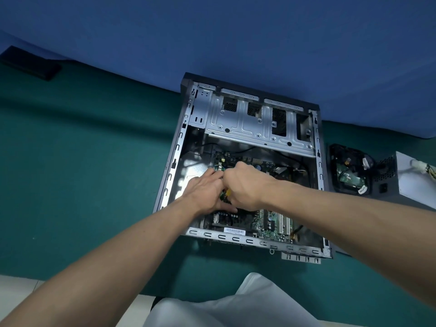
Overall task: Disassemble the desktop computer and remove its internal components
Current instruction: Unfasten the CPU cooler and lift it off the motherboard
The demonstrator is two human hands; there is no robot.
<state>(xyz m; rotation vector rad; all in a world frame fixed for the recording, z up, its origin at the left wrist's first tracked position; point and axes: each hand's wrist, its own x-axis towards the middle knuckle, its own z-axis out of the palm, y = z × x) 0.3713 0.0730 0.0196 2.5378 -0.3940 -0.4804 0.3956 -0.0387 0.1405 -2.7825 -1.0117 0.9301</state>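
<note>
An open desktop case (pixel 174 161) lies on its side on a green table, with its motherboard (pixel 266 223) exposed and an empty silver drive cage (pixel 254 121) at the far end. Both of my hands are inside the case over the board's left middle. My right hand (pixel 245 185) is a closed fist around something with a yellow part, mostly hidden. My left hand (pixel 205 190) presses against it with fingers curled near a small green and white cable connector (pixel 218 168). What the left hand grips is hidden.
To the right of the case lie a removed hard drive in a black bracket (pixel 349 175) and a grey power supply (pixel 401 180) with its cables. A black flat object (pixel 30 64) lies at the far left. A blue wall backs the table. White cloth (pixel 236 305) is near me.
</note>
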